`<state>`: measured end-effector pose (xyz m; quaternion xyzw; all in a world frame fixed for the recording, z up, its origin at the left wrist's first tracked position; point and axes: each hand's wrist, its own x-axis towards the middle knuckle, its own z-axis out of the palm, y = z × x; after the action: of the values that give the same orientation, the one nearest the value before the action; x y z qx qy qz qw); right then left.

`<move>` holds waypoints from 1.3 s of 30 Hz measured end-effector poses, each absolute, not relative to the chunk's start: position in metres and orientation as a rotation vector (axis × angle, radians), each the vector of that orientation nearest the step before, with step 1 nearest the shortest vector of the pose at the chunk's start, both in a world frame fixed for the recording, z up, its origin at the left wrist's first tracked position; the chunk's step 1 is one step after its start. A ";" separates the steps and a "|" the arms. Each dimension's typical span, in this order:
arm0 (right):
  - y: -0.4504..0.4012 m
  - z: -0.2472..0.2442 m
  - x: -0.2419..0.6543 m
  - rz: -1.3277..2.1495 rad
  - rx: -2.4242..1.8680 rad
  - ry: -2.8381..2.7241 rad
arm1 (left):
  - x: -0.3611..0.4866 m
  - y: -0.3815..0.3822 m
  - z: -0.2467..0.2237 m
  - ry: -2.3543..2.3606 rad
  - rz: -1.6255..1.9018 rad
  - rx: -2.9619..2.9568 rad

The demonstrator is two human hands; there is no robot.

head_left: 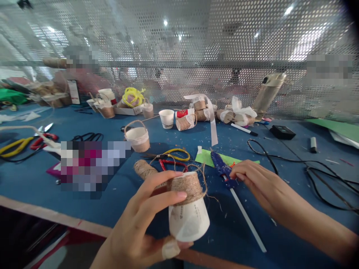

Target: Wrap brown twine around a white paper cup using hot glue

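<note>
A white paper cup (190, 220) is tipped upside down in my left hand (146, 216), whose fingers and thumb close around it. Jute twine (187, 186) is wound about the cup's narrower upper half, and a loose strand trails off its right side. One left finger wears a pale bandage. My right hand (258, 183) has curled its fingers on the blue glue gun (221, 164); where they grip is partly hidden. A long white glue stick (248, 220) juts from the gun's back end. Beneath the nozzle lies green paper (206, 157). Behind my left hand rests a twine roll (144, 170).
Yellow-handled scissors (179, 151) and a red-handled tool (171, 164) lie beyond the cup. A finished-looking basket cup (140, 140) stands further left. Several wrapped cups line the mesh screen, near a bottle (269, 93). A black cable (316, 175) loops at right. Another person's sleeve shows left, pixelated.
</note>
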<state>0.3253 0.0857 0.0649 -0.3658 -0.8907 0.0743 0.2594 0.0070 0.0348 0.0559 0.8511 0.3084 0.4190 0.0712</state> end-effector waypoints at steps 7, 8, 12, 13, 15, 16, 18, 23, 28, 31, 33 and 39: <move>0.080 0.065 0.324 0.282 -1.013 -2.444 | 0.006 0.035 0.056 0.920 1.264 2.565; 0.080 0.065 0.323 0.282 -1.009 -2.444 | 0.006 0.035 0.056 0.914 1.265 2.565; 0.080 0.065 0.322 0.245 -0.983 -2.459 | 0.007 0.035 0.056 0.894 1.255 2.565; 0.080 0.064 0.321 0.236 -0.977 -2.463 | 0.007 0.035 0.057 0.882 1.249 2.572; 0.080 0.064 0.321 0.219 -0.966 -2.466 | 0.008 0.035 0.057 0.872 1.250 2.568; 0.080 0.063 0.322 0.213 -0.959 -2.469 | 0.008 0.035 0.057 0.880 1.252 2.552; 0.079 0.062 0.323 0.208 -0.944 -2.476 | 0.008 0.034 0.056 0.916 1.268 2.504; 0.078 0.062 0.323 0.239 -0.925 -2.488 | 0.005 0.034 0.053 0.866 1.230 2.554; 0.077 0.063 0.319 0.223 -0.867 -2.428 | 0.003 0.035 0.051 0.861 1.289 2.552; 0.075 0.065 0.316 0.221 -0.848 -2.455 | 0.005 0.032 0.051 0.921 1.235 2.500; 0.074 0.067 0.314 0.203 -0.827 -2.491 | 0.008 0.030 0.051 0.960 1.286 2.441; 0.075 0.075 0.303 0.096 -0.734 -2.440 | 0.008 0.030 0.051 0.969 1.253 2.365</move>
<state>0.3030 0.0745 0.0747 -0.2752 -0.9154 0.0361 0.2916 0.0078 0.0303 0.0509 0.8218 0.3368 0.4355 0.1469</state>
